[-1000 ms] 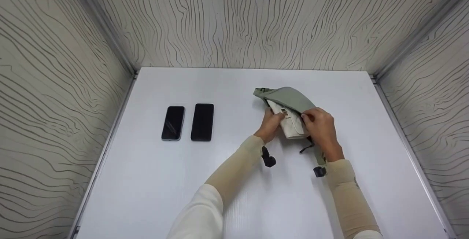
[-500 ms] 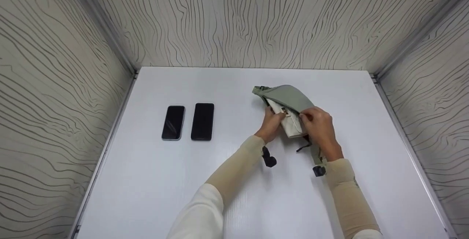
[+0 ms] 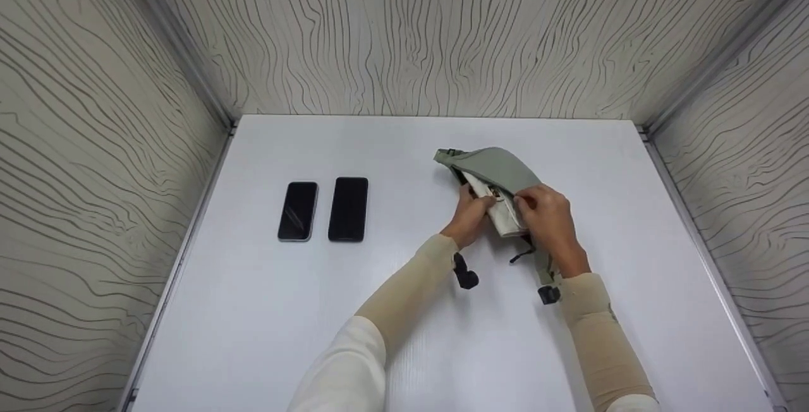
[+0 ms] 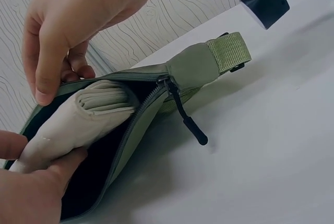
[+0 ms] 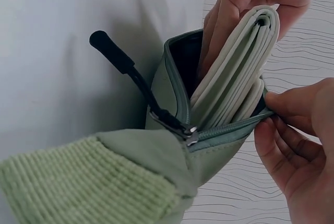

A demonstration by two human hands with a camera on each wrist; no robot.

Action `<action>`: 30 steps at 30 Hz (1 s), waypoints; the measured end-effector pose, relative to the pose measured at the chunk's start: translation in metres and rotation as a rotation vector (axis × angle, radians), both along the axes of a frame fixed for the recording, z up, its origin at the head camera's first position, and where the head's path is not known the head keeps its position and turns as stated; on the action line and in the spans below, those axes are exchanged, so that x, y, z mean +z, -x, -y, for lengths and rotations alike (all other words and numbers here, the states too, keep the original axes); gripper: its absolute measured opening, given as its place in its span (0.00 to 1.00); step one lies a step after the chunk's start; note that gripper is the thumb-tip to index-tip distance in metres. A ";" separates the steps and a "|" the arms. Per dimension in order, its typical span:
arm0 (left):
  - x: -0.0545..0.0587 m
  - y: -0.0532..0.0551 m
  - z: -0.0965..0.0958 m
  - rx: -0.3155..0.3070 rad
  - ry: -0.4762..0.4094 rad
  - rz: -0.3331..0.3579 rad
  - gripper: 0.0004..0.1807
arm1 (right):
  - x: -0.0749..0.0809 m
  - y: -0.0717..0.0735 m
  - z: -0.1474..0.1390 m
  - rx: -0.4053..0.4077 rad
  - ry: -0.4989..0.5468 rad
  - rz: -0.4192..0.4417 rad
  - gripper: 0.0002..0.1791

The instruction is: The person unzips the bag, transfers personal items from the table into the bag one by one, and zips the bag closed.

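A white folded wallet (image 3: 507, 219) sits partly inside the open mouth of a sage-green waist bag (image 3: 499, 165), its folded end sticking out. My left hand (image 3: 471, 216) grips the wallet, thumb over its front near the clasp, and in the right wrist view its fingers reach down into the bag behind it. With thumb and fingertips, my right hand (image 5: 302, 140) pinches the zippered edge of the opening and holds it apart. The zipper is undone, and its black pull (image 4: 194, 130) hangs at the strap end. The wallet's inner end is hidden in the bag.
Two dark phones, one with a silvery edge (image 3: 298, 212) and one all black (image 3: 348, 209), lie side by side on the white table (image 3: 253, 311), left of the bag. Wood-grain patterned panels (image 3: 411, 39) rise behind and on both sides.
The wallet's outer end has shifted slightly up, with a little less of it showing past the bag's edge. Both hands keep their holds; the right hand has moved slightly left.
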State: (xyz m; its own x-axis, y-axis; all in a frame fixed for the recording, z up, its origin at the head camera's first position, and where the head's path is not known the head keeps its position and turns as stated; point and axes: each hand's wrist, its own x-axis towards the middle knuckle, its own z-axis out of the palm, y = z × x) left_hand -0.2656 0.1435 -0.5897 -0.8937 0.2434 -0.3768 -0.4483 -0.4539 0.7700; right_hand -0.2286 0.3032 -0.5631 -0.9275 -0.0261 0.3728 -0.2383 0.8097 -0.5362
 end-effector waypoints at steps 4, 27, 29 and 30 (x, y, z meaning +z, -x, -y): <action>-0.001 0.000 0.000 -0.002 0.017 0.000 0.45 | -0.001 0.000 0.001 -0.004 0.002 0.006 0.06; -0.002 -0.003 0.002 0.019 0.052 0.055 0.41 | -0.004 0.001 0.004 0.024 -0.011 -0.027 0.04; -0.002 -0.003 0.002 0.017 0.045 0.057 0.40 | -0.005 0.000 0.004 0.032 -0.011 -0.026 0.04; -0.002 -0.004 0.001 0.019 0.041 0.057 0.40 | -0.005 0.000 0.005 0.037 -0.011 -0.025 0.04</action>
State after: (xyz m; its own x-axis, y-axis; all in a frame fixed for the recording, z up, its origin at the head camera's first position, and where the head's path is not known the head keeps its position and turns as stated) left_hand -0.2619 0.1423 -0.5913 -0.8746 0.2101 -0.4369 -0.4839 -0.4314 0.7614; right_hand -0.2290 0.2983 -0.5682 -0.9162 -0.0644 0.3956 -0.2816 0.8057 -0.5210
